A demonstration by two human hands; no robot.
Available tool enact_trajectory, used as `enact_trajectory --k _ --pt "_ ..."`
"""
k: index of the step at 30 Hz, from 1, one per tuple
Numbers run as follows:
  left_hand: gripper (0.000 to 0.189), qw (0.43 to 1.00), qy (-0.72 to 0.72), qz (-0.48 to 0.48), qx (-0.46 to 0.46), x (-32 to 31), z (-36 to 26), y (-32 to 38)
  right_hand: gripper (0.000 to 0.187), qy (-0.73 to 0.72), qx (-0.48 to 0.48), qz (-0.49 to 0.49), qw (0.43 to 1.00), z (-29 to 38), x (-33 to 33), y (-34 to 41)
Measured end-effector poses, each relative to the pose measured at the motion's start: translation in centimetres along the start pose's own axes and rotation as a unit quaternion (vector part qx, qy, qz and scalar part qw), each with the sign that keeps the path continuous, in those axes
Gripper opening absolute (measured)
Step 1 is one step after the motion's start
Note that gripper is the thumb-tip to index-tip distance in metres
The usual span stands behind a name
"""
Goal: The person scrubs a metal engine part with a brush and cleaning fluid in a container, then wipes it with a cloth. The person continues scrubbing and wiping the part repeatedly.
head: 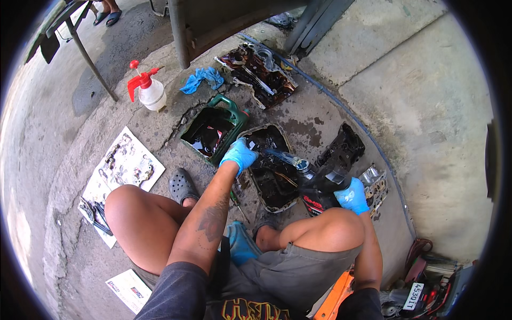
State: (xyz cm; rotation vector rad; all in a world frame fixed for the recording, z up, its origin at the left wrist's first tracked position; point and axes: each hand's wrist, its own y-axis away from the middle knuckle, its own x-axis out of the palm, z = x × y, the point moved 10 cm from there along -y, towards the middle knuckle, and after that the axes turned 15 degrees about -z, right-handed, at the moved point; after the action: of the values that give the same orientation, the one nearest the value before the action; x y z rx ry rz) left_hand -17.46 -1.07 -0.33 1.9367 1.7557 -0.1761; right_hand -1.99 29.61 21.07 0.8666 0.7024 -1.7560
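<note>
My left hand [241, 155], in a blue disposable glove, grips the upper left rim of an oily metal pan [276, 180], which looks like an engine oil pan. My right hand [353, 197], gloved alike, holds a black plastic oil jug [322, 188] tipped over the pan's right side. A clear stream of liquid [282, 157] runs from its mouth into the pan. Dark residue coats the pan's inside. Left of it stands a cut-open green plastic jug [210, 130] with dark liquid inside. A screwdriver [240, 206] with a green handle lies between my feet.
Beyond lie an oily engine casting [260, 76], a crumpled blue glove [203, 80] and a red-and-white pump sprayer [150, 90]. A black cover [342, 146] and a metal part [373, 188] lie right. Small parts rest on a white board [128, 160]. A hose [352, 116] crosses the floor.
</note>
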Motion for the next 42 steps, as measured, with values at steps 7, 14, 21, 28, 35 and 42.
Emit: enact_trajectory --k 7,14,21,28,35,42 --pt "0.054 0.999 -0.043 0.002 -0.011 -2.0 -2.8 1.9 0.026 0.015 0.014 0.009 1.0 0.2 -0.5 0.6" --pt "0.051 1.0 -0.027 0.006 -0.015 -1.2 -3.1 2.2 0.039 -0.118 0.06 0.018 0.991 -1.7 -1.1 1.4" --pt "0.049 1.0 0.001 -0.005 -0.01 -1.8 -1.4 1.5 0.037 -0.168 0.163 -0.007 0.972 -2.0 -1.7 3.2" --pt "0.053 1.0 -0.022 0.006 -0.019 -1.8 -3.3 2.5 0.042 -0.265 0.279 -0.109 0.917 -12.4 -5.0 9.3" --pt "0.051 1.0 0.002 0.012 -0.021 -2.3 -5.1 4.5 0.048 -0.3 0.223 -0.307 0.875 -21.9 -7.0 14.4" --pt "0.041 0.999 0.02 0.027 -0.014 -1.4 -2.6 3.2 0.049 -0.288 0.343 -0.386 0.806 -33.1 -6.2 23.6"
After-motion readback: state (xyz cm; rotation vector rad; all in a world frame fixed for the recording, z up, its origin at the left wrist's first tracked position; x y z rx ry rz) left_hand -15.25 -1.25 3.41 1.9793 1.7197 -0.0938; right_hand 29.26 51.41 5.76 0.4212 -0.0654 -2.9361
